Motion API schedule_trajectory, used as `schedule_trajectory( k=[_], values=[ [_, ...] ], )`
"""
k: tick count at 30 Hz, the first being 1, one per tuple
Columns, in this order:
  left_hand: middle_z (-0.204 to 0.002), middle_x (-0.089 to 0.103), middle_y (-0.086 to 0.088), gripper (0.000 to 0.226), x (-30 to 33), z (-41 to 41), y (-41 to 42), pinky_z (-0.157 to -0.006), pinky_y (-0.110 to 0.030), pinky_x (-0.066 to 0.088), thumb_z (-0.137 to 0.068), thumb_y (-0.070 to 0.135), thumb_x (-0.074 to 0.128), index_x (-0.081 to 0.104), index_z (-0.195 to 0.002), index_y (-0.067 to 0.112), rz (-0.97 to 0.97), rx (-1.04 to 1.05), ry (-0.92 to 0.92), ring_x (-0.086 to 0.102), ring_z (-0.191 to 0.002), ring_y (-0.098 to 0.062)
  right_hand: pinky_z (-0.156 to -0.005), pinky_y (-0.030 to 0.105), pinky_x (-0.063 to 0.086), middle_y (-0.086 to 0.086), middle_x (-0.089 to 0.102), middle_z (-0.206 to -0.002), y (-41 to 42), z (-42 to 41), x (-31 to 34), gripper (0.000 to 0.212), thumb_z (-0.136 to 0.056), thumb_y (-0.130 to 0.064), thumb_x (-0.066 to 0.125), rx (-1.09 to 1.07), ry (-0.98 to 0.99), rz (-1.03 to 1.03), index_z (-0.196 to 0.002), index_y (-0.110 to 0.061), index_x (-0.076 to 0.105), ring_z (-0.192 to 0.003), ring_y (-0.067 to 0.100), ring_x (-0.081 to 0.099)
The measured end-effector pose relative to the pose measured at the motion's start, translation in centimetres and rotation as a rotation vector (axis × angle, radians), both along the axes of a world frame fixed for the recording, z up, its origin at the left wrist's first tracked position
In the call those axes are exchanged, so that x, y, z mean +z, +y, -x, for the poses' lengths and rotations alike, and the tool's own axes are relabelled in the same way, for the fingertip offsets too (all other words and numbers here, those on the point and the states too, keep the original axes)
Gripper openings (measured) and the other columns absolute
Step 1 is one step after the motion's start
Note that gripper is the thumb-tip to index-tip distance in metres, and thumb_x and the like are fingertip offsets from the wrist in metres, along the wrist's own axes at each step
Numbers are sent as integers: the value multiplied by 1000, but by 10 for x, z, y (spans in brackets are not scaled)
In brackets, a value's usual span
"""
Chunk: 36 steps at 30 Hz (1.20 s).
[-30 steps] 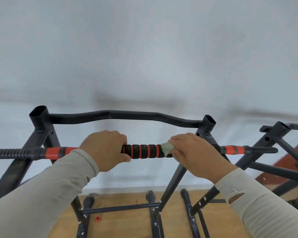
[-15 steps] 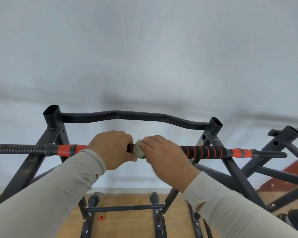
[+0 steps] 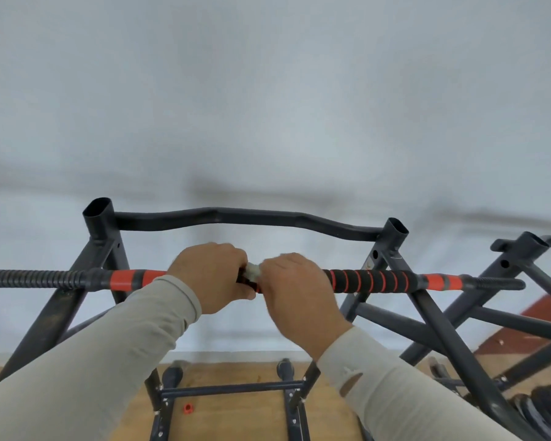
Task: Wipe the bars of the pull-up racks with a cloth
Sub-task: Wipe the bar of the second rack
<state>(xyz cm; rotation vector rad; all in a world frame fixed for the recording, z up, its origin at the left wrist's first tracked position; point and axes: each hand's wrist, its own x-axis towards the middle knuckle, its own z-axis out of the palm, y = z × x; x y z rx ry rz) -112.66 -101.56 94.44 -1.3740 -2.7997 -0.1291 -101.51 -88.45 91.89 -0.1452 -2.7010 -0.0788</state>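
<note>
**Cloth pinned to the grip bar, mid-frame, hands side by side**

Cloth is right at the centre of the frame, a small pale wad peeking out between my two hands and pressed onto the bar. Only a scrap of it shows; the rest sits under the fingers, so I cannot say how it is folded.

Right hand is curled over the bar with the cloth trapped beneath it, grasping both together. Left hand is clenched around the bar just beside it, the two nearly touching, and I read that one as the steadying hold.

The bar runs across the middle of the frame, left edge to right: black ribbing at far left, orange bands, then black foam with thin orange rings right of centre. Behind it, higher in the frame, sits the bent black rear bar, with a second rack at the right edge.

Handling, as I judge it: the cloth is light, soft and bunches easily, so it needs wrapping around the bar under the palm, not pinching at a corner. The foam looks grippy and a little squashy, so I expect drag and the cloth wanting to roll up. The rack frame looks stiff and heavy enough to take a firm push. Bare metal sections should slide more freely.
</note>
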Motion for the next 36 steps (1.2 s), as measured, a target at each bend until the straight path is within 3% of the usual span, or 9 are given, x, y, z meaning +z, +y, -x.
schedule_trajectory(
  k=[3,6,12,16,19,21,24,29,36],
  values=[
    [-95,65,10,30,-2,1,-1,-82,-30,54,-93,58,56,63,-106,31,-7,-5,26,62,-84,-15,-92,42,54,-1,71,-99,-10,8,-9,19,-87,-13,64,138,-30,-7,-105,-19,68,-95,23,63],
    [-91,63,11,33,0,1,-2,-77,-30,52,-89,62,59,62,-103,33,-17,5,-30,61,-83,-14,-88,40,56,0,71,-111,27,-12,1,33,-85,-8,64,172,-91,-125,-116,-17,68,-104,24,65],
    [-92,62,10,36,-2,0,-1,-79,-29,53,-87,62,62,60,-108,33,-17,14,-39,62,-82,-13,-83,30,52,-9,64,-94,85,-46,26,18,-92,-17,62,-146,-293,-117,-107,-28,61,-83,15,58],
    [-92,62,10,35,0,0,-1,-80,-30,54,-87,63,62,61,-106,34,-14,14,-33,62,-83,-14,-74,31,52,-11,58,-75,41,-19,16,28,-86,-6,60,-101,-191,-50,-95,-32,62,-72,16,55],
    [-91,61,9,34,-1,-1,-1,-80,-32,53,-89,63,57,61,-99,31,-7,12,8,61,-84,-17,-74,39,52,-4,62,-77,-3,7,2,23,-81,-1,56,5,-92,99,-90,-22,63,-71,21,56],
    [-91,61,9,35,-2,0,-1,-75,-29,47,-91,62,54,59,-96,28,0,9,38,60,-84,-17,-85,42,54,2,68,-86,-16,11,-6,17,-83,-2,59,78,-35,127,-92,-15,63,-80,25,61],
    [-91,61,11,33,0,0,-1,-73,-29,47,-89,62,59,60,-100,31,1,10,-12,60,-83,-15,-89,41,55,2,72,-106,13,-4,-2,25,-87,-6,62,104,-87,-16,-108,-17,68,-99,25,66],
    [-91,62,10,37,2,0,0,-79,-30,54,-87,63,62,62,-108,33,6,19,-45,62,-82,-13,-76,32,48,-2,62,-91,72,-31,29,16,-88,-7,58,-81,-310,-179,-95,-21,60,-83,20,57],
    [-92,61,9,35,0,0,0,-79,-32,54,-87,62,62,61,-106,32,12,18,-24,61,-84,-15,-73,30,46,-7,49,-74,26,-9,19,19,-87,-7,56,-120,-246,-32,-86,-25,51,-72,18,49]
  ],
)
